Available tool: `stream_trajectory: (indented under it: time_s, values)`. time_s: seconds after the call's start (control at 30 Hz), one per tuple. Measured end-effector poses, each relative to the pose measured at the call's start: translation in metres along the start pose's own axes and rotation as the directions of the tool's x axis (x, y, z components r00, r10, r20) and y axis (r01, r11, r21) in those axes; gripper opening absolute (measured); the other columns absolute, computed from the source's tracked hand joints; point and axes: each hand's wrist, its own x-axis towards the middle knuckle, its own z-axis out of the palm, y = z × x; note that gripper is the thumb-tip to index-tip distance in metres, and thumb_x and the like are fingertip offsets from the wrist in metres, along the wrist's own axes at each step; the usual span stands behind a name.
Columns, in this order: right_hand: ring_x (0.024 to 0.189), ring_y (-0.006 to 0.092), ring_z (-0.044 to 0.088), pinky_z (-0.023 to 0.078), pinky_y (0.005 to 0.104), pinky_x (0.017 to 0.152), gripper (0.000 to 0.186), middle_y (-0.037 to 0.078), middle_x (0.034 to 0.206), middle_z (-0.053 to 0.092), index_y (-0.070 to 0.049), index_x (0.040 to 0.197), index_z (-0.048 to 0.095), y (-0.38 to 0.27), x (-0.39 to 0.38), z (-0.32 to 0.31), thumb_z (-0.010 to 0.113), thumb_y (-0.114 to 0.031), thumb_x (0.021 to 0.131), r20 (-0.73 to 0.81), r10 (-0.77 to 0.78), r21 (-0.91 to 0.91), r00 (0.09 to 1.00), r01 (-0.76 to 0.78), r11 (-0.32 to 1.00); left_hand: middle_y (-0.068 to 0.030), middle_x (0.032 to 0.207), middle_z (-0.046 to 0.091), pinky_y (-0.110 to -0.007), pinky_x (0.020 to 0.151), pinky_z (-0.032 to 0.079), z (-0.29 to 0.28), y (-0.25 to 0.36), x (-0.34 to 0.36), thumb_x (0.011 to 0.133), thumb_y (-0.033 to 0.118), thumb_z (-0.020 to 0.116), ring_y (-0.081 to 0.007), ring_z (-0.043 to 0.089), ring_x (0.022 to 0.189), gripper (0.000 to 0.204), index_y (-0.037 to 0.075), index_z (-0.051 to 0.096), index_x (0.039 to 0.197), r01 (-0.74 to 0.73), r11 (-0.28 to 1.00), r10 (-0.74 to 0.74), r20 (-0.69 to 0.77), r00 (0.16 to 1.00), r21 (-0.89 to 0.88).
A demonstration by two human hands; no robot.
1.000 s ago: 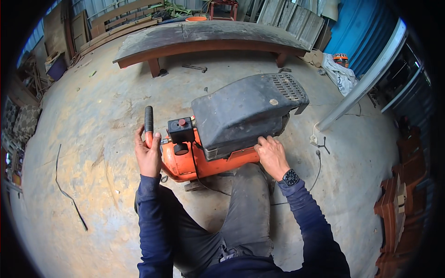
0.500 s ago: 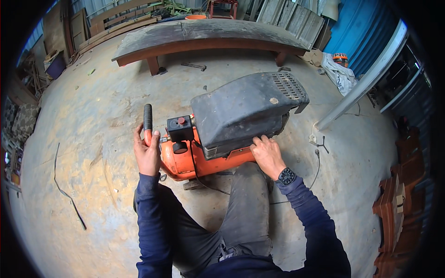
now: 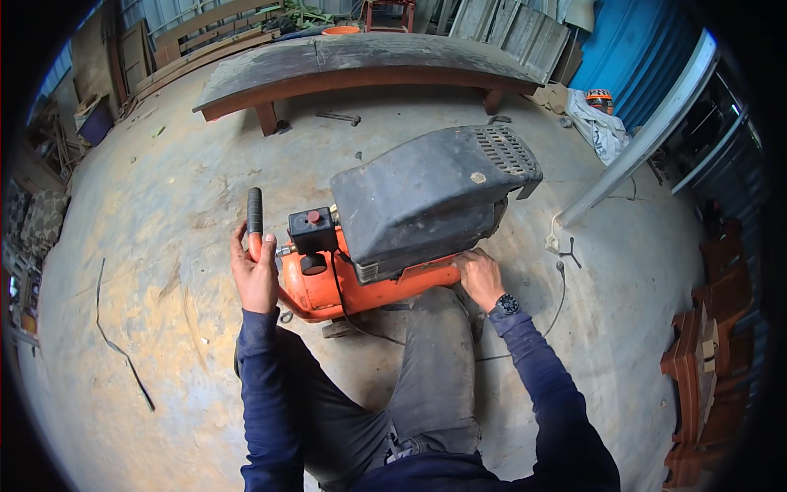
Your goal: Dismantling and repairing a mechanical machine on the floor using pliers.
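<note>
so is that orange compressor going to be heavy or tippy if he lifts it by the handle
Probably heavy: the orange compressor has a steel-looking tank under a bulky black cover. Likely lopsided, since the left hand grips a handle at one end only. It seems stiff, not floppy.

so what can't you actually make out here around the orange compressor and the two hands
Head view only:
- Right hand fingertips: tucked under the dusty black plastic motor cover, so what they touch is hidden.
- Orange steel compressor tank: upper part covered by that cover; its underside faces away.
- Left hand palm on the black-gripped handle: hidden by the hand's back.
- Small tools on the concrete floor near the long wooden bench: too small to identify.
</note>
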Motion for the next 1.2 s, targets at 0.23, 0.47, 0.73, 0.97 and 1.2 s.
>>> stream_trajectory:
  time_s: [0.23, 0.47, 0.73, 0.97, 1.2]
  values:
    - [0.094, 0.0412, 0.058, 0.049, 0.0472, 0.081, 0.021, 0.023, 0.106, 0.059, 0.001, 0.104, 0.058, -0.022, -0.030, 0.081, 0.056, -0.010, 0.085, -0.131, 0.308, 0.184, 0.942, -0.282, 0.941, 0.0052, 0.074, 0.049, -0.019, 0.049, 0.030, -0.001, 0.002, -0.004, 0.091, 0.008, 0.062, -0.0019, 0.040, 0.057, 0.043, 0.001, 0.044, 0.130, -0.022, 1.000, 0.022, -0.016, 1.000, -0.002]
    - [0.099, 0.0417, 0.057, 0.048, 0.0468, 0.086, 0.039, 0.025, 0.106, 0.056, 0.004, 0.113, 0.045, -0.097, -0.019, 0.151, 0.061, -0.012, 0.081, -0.101, 0.716, 0.312, 0.690, -0.662, 0.682, 0.0045, 0.067, 0.049, -0.019, 0.044, 0.033, -0.002, -0.011, 0.001, 0.092, 0.012, 0.064, -0.0026, 0.041, 0.050, 0.049, 0.005, 0.042, 0.134, -0.067, 0.998, 0.067, -0.020, 0.998, -0.005]
    - [0.098, 0.0223, 0.058, 0.050, 0.0367, 0.085, 0.051, 0.011, 0.105, 0.059, 0.001, 0.121, 0.039, -0.187, 0.014, 0.123, 0.069, -0.005, 0.080, 0.536, 0.653, 0.832, 0.535, -0.203, -0.517, 0.0044, 0.068, 0.049, -0.019, 0.044, 0.033, 0.001, -0.010, 0.002, 0.092, 0.012, 0.064, -0.0029, 0.041, 0.050, 0.049, 0.005, 0.041, 0.134, -0.088, 0.996, 0.088, -0.006, 0.996, -0.010]
    - [0.076, 0.0163, 0.058, 0.050, 0.0324, 0.070, 0.048, 0.005, 0.089, 0.060, -0.004, 0.120, 0.040, -0.214, 0.050, 0.058, 0.069, 0.001, 0.081, 0.057, 0.932, 0.997, 0.357, 0.035, -0.074, 0.0045, 0.067, 0.049, -0.020, 0.044, 0.033, -0.002, -0.009, 0.002, 0.091, 0.012, 0.064, -0.0030, 0.041, 0.050, 0.050, 0.004, 0.040, 0.135, -0.051, 0.999, 0.051, -0.009, 0.999, -0.011]
    - [0.078, 0.0323, 0.061, 0.050, 0.0383, 0.067, 0.038, 0.017, 0.088, 0.060, -0.002, 0.115, 0.045, -0.182, 0.030, 0.037, 0.069, -0.012, 0.086, -0.201, 0.610, 0.754, 0.767, -0.277, 0.596, 0.0049, 0.066, 0.048, -0.020, 0.043, 0.031, -0.002, -0.014, 0.003, 0.091, 0.012, 0.063, -0.0028, 0.040, 0.049, 0.049, 0.003, 0.040, 0.134, -0.075, 0.997, 0.075, -0.020, 0.997, 0.017]
